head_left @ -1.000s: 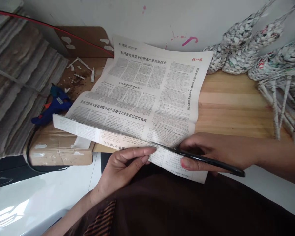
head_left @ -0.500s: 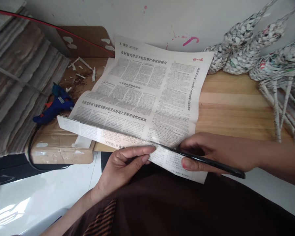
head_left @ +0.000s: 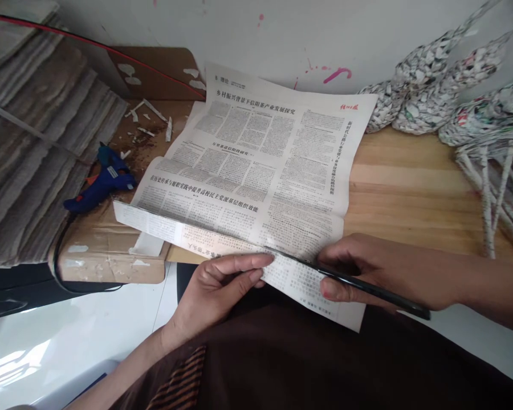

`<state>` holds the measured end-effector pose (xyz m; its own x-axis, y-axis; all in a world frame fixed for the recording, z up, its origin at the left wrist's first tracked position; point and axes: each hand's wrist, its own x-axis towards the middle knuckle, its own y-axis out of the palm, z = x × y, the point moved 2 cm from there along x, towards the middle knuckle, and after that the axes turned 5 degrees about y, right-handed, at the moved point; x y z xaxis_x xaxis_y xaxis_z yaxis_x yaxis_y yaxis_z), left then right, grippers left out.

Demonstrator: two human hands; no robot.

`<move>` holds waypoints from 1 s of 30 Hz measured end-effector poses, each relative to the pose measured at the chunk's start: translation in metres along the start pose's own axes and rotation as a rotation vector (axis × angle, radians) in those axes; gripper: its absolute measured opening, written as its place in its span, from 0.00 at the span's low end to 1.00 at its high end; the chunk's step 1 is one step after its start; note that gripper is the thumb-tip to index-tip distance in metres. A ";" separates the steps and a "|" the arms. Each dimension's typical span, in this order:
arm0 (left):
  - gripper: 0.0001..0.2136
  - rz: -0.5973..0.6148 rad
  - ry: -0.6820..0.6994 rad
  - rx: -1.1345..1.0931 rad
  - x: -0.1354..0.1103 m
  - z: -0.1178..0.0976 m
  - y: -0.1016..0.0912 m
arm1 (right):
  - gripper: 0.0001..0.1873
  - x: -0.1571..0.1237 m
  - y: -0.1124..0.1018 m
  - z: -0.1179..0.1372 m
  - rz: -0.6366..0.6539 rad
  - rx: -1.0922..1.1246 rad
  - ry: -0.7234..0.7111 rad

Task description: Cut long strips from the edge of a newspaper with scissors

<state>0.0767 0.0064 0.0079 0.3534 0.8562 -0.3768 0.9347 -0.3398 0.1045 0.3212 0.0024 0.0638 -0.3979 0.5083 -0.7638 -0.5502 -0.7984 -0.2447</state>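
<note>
A large printed newspaper sheet (head_left: 239, 165) lies on the wooden table, its far edge leaning up against the wall. Its near edge is folded into a long strip (head_left: 154, 228) that hangs past the table edge over my lap. My left hand (head_left: 222, 290) pinches this strip near its middle between thumb and fingers. My right hand (head_left: 367, 270) grips a slim black-handled knife (head_left: 380, 290), whose thin dark front part lies along the fold, close to my left fingertips. The right thumb rests on the strip's outer face; the other right fingers are partly hidden behind the paper.
At left stand a tall bound stack of paper (head_left: 38, 142) and a blue glue gun (head_left: 106, 179) on cardboard (head_left: 111, 245), with paper scraps (head_left: 154, 117) behind. Woven paper pieces (head_left: 414, 97) and rolled paper rods (head_left: 491, 199) occupy the right side. A red cable (head_left: 98, 45) crosses the back.
The whole view has shifted slightly. Both hands, the knife and the newspaper keep nearly the same arrangement; the strip's right end hangs slightly lower.
</note>
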 end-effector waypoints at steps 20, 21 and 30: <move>0.07 0.006 -0.027 -0.064 0.000 -0.002 0.001 | 0.24 0.003 0.003 -0.005 0.014 0.093 0.018; 0.07 0.005 -0.030 -0.070 0.000 -0.002 0.001 | 0.24 0.003 0.003 -0.004 0.018 0.103 0.020; 0.08 0.022 -0.044 -0.099 -0.001 -0.003 0.000 | 0.21 0.003 0.005 0.000 -0.011 0.074 0.030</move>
<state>0.0770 0.0069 0.0109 0.3739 0.8304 -0.4130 0.9267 -0.3165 0.2026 0.3172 -0.0004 0.0606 -0.3697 0.5063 -0.7791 -0.6077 -0.7661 -0.2094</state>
